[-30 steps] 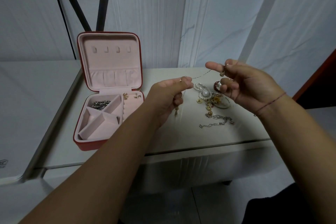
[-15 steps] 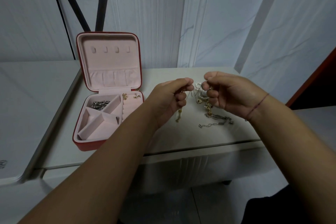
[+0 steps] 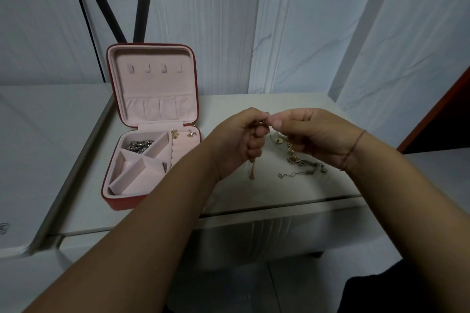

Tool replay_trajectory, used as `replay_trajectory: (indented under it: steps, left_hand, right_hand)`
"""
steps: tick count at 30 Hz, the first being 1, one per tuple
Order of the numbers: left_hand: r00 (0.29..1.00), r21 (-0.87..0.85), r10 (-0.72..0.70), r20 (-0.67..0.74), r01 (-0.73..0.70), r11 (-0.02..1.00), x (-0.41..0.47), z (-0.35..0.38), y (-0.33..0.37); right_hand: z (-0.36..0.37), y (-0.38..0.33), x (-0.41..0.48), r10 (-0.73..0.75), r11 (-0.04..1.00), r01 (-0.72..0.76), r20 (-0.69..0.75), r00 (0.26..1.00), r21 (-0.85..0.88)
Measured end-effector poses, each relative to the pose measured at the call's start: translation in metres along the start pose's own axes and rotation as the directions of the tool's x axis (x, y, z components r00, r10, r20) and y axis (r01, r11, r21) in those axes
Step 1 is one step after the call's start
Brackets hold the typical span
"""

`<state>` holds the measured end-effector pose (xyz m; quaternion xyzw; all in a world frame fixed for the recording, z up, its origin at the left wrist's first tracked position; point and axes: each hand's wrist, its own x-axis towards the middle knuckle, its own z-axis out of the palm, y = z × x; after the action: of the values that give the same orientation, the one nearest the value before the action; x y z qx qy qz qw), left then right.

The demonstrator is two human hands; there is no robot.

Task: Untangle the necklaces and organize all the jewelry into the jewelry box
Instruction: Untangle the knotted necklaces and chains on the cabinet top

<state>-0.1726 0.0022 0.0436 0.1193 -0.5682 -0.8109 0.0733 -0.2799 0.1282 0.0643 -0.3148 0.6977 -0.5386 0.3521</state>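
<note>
Two hands work one thin gold necklace [image 3: 251,170]. My left hand [image 3: 235,143] pinches it with curled fingers and my right hand [image 3: 314,136] pinches it just beside, fingertips nearly touching, above the table [image 3: 254,198] to the right of the open jewelry box [image 3: 119,201]. I judge the chain very light, limp and slippery, and easy to kink or snap. It is best taken in fingertips close to the snag and teased, not tugged. A short tail dangles below my left fist. Whatever knot there is sits hidden between my fingers. My right hand covers much of the loose pile, where only a silver chain [image 3: 302,170] shows plainly. In the box, silver links [image 3: 140,145] fill the far-left compartment, and two gold earrings [image 3: 174,133] are too small to make out.
</note>
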Motion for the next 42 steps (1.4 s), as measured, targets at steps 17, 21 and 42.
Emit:
replay_trajectory:
  steps: [17, 21, 42]
  left_hand:
    - [0.993, -0.196, 0.091, -0.073, -0.104, 0.975, -0.001, 0.003, 0.000]
    - [0.994, -0.225, 0.063, -0.086, -0.081, 0.971, -0.001, 0.001, 0.003]
    - [0.977, 0.195, 0.086, -0.197, -0.047, 0.980, 0.000, 0.001, -0.005]
  right_hand:
    - [0.004, 0.003, 0.008, 0.121, 0.992, -0.118, -0.117, 0.986, 0.037]
    - [-0.002, 0.003, 0.008, 0.147, 0.987, -0.135, -0.150, 0.978, 0.083]
    - [-0.010, -0.012, -0.002, 0.079, 0.954, -0.022, -0.182, 0.980, 0.298]
